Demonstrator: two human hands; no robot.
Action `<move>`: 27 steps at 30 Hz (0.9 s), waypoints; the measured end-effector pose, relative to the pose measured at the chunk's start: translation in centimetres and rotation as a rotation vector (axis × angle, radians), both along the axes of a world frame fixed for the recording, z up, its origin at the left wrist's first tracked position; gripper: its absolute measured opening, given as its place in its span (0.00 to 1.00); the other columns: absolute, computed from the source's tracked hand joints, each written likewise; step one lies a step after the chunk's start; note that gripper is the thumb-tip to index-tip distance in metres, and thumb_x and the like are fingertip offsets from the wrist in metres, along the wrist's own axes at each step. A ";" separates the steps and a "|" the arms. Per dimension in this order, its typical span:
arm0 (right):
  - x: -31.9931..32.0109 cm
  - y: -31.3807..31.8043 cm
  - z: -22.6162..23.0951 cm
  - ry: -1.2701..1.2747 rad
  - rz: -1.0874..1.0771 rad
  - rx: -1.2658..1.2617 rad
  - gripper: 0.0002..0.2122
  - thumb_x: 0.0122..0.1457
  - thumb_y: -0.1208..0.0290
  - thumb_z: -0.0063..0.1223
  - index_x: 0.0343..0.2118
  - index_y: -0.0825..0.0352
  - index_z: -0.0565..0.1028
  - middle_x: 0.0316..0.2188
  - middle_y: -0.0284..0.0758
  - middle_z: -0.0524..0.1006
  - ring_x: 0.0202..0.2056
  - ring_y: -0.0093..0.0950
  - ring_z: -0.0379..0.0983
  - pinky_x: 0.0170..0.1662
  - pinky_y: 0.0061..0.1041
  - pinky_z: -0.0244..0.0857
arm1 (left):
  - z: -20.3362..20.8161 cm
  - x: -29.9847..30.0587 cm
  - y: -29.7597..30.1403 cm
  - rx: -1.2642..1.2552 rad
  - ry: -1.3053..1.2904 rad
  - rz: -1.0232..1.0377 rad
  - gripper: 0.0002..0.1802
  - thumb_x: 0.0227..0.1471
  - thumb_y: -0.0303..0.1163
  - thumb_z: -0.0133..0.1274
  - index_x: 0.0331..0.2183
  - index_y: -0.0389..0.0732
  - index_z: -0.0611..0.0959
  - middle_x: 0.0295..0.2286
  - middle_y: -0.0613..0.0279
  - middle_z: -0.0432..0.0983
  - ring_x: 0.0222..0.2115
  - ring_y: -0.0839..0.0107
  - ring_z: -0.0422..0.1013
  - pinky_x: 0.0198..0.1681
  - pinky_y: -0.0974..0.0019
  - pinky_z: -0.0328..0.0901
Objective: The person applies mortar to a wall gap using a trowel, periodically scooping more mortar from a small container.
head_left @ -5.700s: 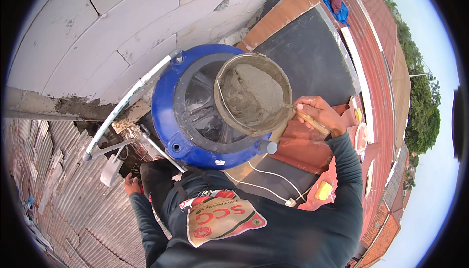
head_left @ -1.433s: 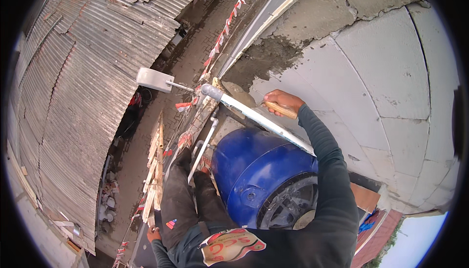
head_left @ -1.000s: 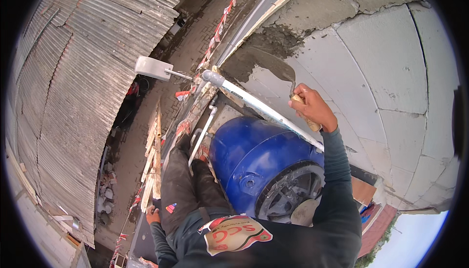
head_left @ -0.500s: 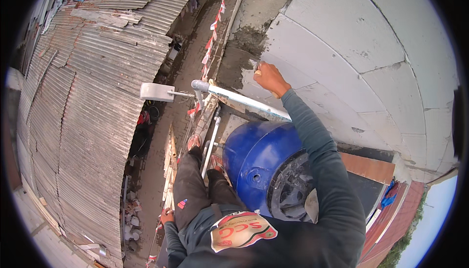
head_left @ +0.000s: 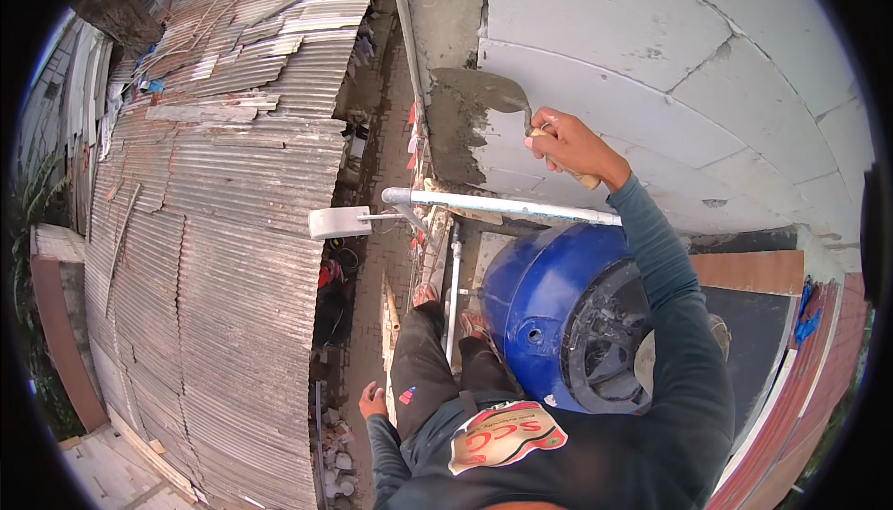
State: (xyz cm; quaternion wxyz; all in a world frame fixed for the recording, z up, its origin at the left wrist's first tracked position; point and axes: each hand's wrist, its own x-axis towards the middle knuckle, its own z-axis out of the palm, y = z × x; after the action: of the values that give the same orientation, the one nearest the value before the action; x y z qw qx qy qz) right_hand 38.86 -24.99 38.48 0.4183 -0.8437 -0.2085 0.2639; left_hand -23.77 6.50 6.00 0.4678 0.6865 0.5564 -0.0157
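My right hand (head_left: 572, 145) is closed around the pale handle of a trowel (head_left: 502, 94). The trowel's mortar-smeared blade lies against the wall, over a patch of wet grey mortar (head_left: 454, 133). That patch covers a narrow strip beside the pale block wall (head_left: 595, 73). My left hand (head_left: 373, 400) hangs low beside my left thigh, fingers a little apart, with nothing seen in it.
Below my right arm stands a blue tank (head_left: 526, 301) with a dark, dirty lid. A white pipe (head_left: 502, 203) runs across in front of the wall. A lamp (head_left: 339, 223) juts out left over a narrow paved alley (head_left: 377, 231), beside a corrugated roof (head_left: 251, 278).
The view has shifted, and the wall fills more of its top. The trowel blade now shows plainly on the mortar. My left hand, earlier curled at the thigh, has loosened and stands apart from it.
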 end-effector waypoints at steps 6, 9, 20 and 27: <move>2.4 3.6 -12.2 -0.176 0.278 -0.311 0.19 0.66 0.57 0.46 0.44 0.73 0.74 0.38 0.52 0.80 0.42 0.51 0.77 0.49 0.46 0.69 | 1.4 4.5 0.4 0.033 -0.083 -0.012 0.22 0.51 0.28 0.61 0.50 0.36 0.84 0.39 0.53 0.84 0.37 0.68 0.79 0.45 0.65 0.72; 3.6 6.2 -20.3 -0.173 0.215 -0.356 0.19 0.66 0.59 0.47 0.44 0.74 0.75 0.42 0.55 0.79 0.46 0.53 0.76 0.50 0.48 0.67 | 1.7 4.9 -0.5 0.013 -0.087 0.005 0.22 0.51 0.28 0.61 0.49 0.36 0.84 0.38 0.53 0.84 0.37 0.67 0.79 0.45 0.65 0.72; 3.1 7.9 -19.8 -0.140 0.147 -0.046 0.19 0.68 0.59 0.46 0.41 0.76 0.75 0.35 0.51 0.79 0.39 0.50 0.77 0.44 0.47 0.67 | -1.3 -10.6 -4.6 -0.129 0.327 0.305 0.25 0.43 0.28 0.64 0.47 0.35 0.85 0.39 0.48 0.84 0.37 0.61 0.80 0.45 0.61 0.73; 2.3 4.8 -12.5 0.132 0.126 0.049 0.17 0.69 0.60 0.46 0.44 0.73 0.76 0.30 0.33 0.77 0.26 0.23 0.73 0.29 0.29 0.70 | -2.4 -9.7 -2.4 -0.011 0.258 0.217 0.25 0.42 0.29 0.65 0.46 0.36 0.86 0.40 0.50 0.85 0.39 0.60 0.80 0.47 0.60 0.72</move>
State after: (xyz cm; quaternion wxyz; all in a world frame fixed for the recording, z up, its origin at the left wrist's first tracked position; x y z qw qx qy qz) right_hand 41.12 -20.23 25.98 0.4341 -0.7993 -0.2396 0.3394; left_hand -33.44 4.05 3.64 0.3952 0.6118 0.6828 -0.0563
